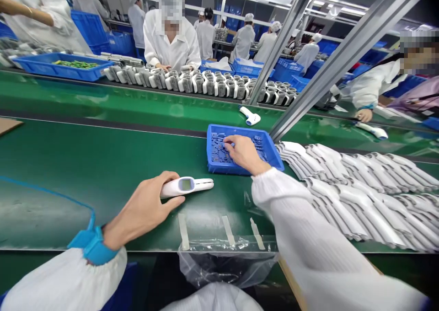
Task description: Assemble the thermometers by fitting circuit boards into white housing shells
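Observation:
My left hand (146,206) is closed around a white handheld thermometer (170,188) with a small grey-green screen, held above the green bench. The thermometer's narrow handle points to the right, with a dark seam along its end. My right hand (244,153) reaches into a blue tray (219,168) of small blue parts (217,146). Its fingers are bent and drawn together over the parts; whatever is between the fingertips is too small to make out. A blue wrist strap (98,247) with a cord sits on my left wrist.
Rows of white thermometer shells (350,169) cover the right side. A plastic bag (226,265) is taped to the front edge. Beyond the tray rise metal posts (284,59). A white thermometer (250,116) lies on the green conveyor (137,96). Co-workers sit across from me and at right.

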The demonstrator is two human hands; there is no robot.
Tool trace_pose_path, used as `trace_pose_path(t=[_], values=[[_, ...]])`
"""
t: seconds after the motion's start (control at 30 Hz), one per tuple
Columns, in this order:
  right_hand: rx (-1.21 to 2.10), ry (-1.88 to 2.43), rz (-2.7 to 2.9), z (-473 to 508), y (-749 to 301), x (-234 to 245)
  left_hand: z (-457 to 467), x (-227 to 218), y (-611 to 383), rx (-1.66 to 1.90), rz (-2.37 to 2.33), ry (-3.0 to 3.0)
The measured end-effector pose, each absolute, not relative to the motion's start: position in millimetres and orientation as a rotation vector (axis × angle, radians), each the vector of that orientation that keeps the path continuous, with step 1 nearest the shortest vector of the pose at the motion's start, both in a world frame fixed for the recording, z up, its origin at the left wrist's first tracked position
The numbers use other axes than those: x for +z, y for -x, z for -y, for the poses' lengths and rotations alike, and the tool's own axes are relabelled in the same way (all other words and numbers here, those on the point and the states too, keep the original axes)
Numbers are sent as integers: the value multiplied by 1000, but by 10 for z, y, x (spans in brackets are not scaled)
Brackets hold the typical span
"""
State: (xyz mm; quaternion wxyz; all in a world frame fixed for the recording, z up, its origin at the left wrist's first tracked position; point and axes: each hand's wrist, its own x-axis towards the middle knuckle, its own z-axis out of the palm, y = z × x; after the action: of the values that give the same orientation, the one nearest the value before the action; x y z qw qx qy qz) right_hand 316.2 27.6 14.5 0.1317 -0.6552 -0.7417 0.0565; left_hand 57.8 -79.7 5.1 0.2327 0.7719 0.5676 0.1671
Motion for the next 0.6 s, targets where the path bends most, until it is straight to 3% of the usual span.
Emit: trace_pose_path(t=[0.23,0.47,0.6], values=[[263,2067,2170,-809,-3128,-42,674,-20,-880,54,-1602,-2744],[475,1711,2079,-327,-3295,235,657,84,-643,571,-1568,-1901],[848,1425,1800,104,-3296,311,725,54,-800,698,-1347,-1727]])
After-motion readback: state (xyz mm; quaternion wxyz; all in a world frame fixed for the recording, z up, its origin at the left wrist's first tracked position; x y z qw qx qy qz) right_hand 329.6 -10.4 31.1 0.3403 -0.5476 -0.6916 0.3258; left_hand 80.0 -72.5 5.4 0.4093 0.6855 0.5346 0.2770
